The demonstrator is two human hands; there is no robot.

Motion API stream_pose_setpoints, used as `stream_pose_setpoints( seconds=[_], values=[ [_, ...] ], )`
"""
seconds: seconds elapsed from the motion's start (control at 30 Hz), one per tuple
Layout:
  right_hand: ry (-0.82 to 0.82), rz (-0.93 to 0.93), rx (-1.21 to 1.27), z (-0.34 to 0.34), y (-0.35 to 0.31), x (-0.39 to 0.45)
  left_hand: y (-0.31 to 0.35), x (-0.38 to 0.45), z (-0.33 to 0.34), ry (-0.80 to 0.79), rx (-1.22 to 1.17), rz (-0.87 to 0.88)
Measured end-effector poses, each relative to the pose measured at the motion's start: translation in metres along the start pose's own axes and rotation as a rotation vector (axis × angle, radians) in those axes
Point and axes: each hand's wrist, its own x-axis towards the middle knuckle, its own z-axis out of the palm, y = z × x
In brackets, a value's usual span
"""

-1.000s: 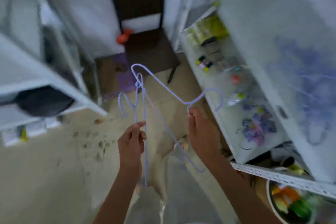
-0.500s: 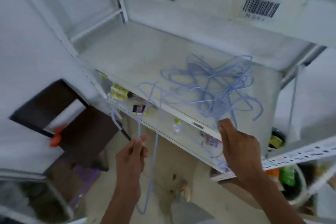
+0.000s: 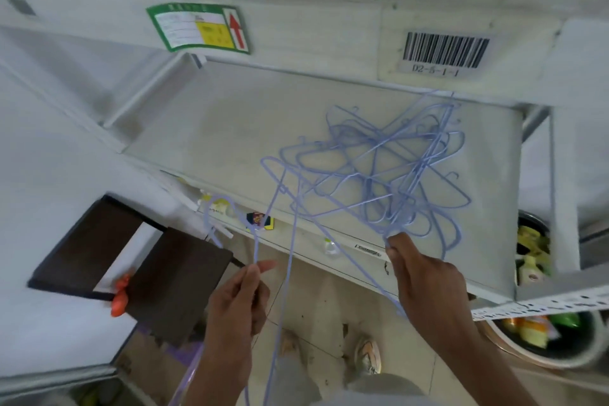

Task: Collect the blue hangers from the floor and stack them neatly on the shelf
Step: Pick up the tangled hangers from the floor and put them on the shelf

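Observation:
A tangled pile of thin blue wire hangers (image 3: 389,171) lies on the white shelf (image 3: 214,128), toward its right side. My left hand (image 3: 239,303) pinches a blue hanger (image 3: 255,241) in front of the shelf edge; its long wires hang down past my wrist. My right hand (image 3: 425,280) grips the lower wires of another blue hanger (image 3: 336,217) that reaches up over the shelf's front edge and overlaps the pile. Both hands are below and in front of the shelf.
A dark brown chair (image 3: 138,267) with an orange object (image 3: 119,297) stands at the left. A lower shelf (image 3: 329,250) holds small items. A round basin of packets (image 3: 540,336) sits at the lower right. My shoes (image 3: 367,356) stand on the tiled floor.
The view has swung up from the floor and chair to the shelf. Both hands have carried their hangers up to the shelf's front edge, the right one reaching the pile.

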Motion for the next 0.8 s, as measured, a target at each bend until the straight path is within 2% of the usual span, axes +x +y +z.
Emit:
stream_pose_setpoints(
  seconds=[0.13,0.27,0.33,0.47,0.53,0.67,0.8],
  values=[
    [0.029,-0.004,0.034,0.001,-0.005,0.002,0.016,0.024,-0.002,-0.020,-0.075,0.015],
    [0.038,0.006,0.036,0.002,-0.004,0.006,0.028,0.046,-0.005,-0.021,-0.047,0.040],
    [0.057,0.101,0.070,0.006,-0.003,0.013,0.031,0.056,-0.009,-0.035,-0.015,0.065],
    [0.064,0.449,0.442,0.028,0.000,0.058,0.029,0.073,-0.011,-0.126,0.083,0.121],
    [0.063,0.588,0.534,0.040,0.002,0.088,0.029,0.080,-0.008,-0.178,0.133,0.153],
    [-0.018,0.756,0.387,0.057,0.014,0.130,0.039,0.092,0.004,-0.299,0.328,0.280],
    [-0.084,0.822,0.294,0.066,0.035,0.140,0.045,0.112,0.027,-0.371,0.478,0.408]
  ],
)
